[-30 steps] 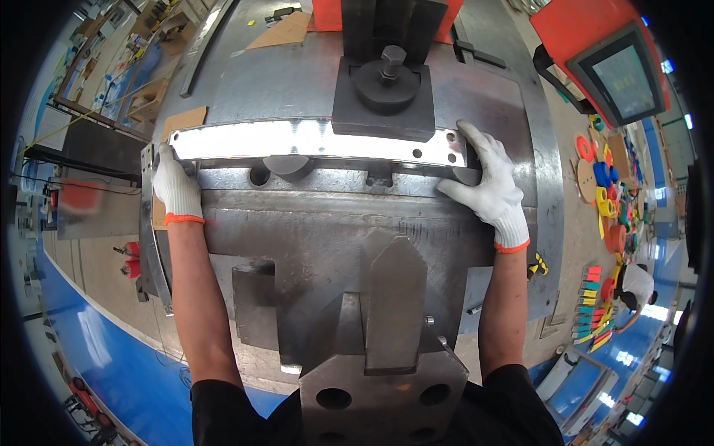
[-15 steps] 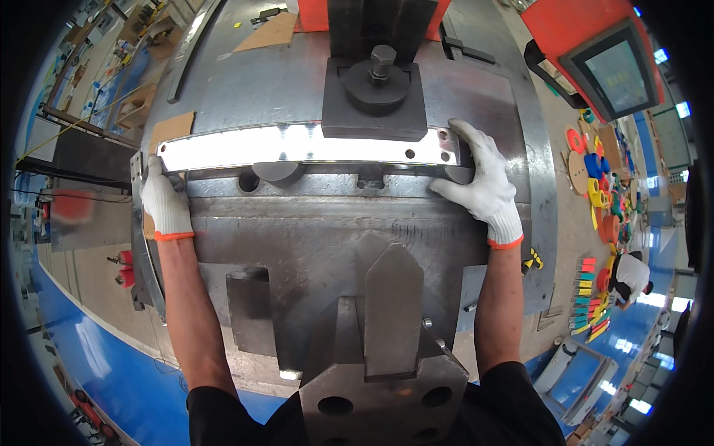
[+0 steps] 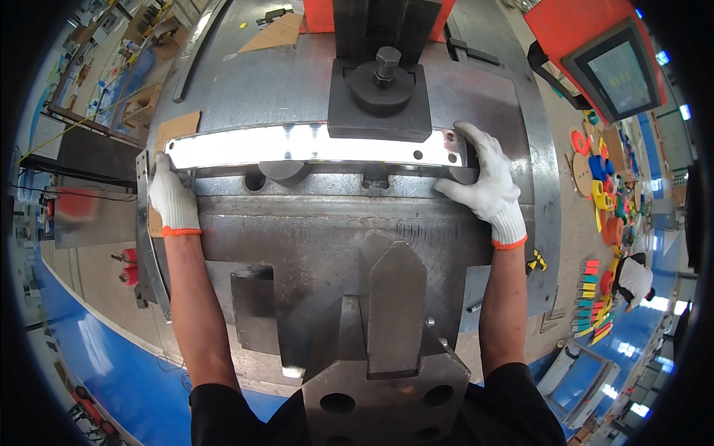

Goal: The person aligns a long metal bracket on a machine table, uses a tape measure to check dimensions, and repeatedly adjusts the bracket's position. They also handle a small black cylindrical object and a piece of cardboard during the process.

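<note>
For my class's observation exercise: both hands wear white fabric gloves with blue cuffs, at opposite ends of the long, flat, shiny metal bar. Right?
Not quite: the head view shows orange cuffs, not blue. The rest holds: white fabric gloves, at opposite ends of the bar.

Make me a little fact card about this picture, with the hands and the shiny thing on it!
Bar: long, shiny, holes near both ends
Left hand: white glove, at the bar's left end; grip unclear
Right hand: white glove, fingers spread at the bar's right end
Block: dark, hides part of the bar
Bolt: above the block
Screen: upper right, red casing
Other person: far right, white top
</note>
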`<state>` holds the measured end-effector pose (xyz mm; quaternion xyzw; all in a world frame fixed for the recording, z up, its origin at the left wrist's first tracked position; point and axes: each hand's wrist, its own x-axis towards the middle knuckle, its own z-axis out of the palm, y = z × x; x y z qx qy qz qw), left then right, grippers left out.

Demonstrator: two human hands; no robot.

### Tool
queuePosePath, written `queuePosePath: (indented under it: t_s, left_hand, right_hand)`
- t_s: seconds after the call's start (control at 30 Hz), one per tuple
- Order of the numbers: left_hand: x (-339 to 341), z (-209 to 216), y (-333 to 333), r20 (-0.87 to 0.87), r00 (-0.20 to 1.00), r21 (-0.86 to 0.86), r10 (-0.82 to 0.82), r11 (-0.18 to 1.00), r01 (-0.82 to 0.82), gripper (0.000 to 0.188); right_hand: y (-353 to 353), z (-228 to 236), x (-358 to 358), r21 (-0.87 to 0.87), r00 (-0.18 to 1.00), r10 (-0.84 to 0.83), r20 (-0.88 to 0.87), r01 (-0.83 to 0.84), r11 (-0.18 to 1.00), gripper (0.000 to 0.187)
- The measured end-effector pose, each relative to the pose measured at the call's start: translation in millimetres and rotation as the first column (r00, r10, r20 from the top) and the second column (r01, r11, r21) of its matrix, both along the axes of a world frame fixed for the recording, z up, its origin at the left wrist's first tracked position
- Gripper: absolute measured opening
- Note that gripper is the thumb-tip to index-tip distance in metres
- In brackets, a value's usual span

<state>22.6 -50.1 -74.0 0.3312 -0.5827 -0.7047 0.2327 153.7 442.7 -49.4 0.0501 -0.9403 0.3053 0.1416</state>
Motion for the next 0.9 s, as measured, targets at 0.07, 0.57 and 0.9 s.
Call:
queuePosePath:
  t_s: [0.07, 0.57, 0.9]
  left_hand:
    - [-1.8, -1.0, -0.3, 0.006, 1.000, -0.007, 0.023, 1.000, -0.023, 0.021]
    - [-3.0, -5.3, -2.1, -0.041, 0.999, -0.011, 0.018, 1.000, -0.019, 0.023]
    - [-4.6, -5.2, -2.6, -0.067, 0.998, -0.027, 0.007, 1.000, -0.009, 0.015]
  right_hand:
    - [0.4, -0.6, -0.1, -0.012, 1.000, 0.006, -0.013, -0.006, 1.000, 0.089]
    - [1.3, -0.3, -0.7, 0.004, 0.999, 0.023, -0.025, -0.023, 1.000, 0.090]
    - [1.8, -4.8, -0.3, 0.017, 0.998, 0.035, -0.056, -0.034, 0.999, 0.091]
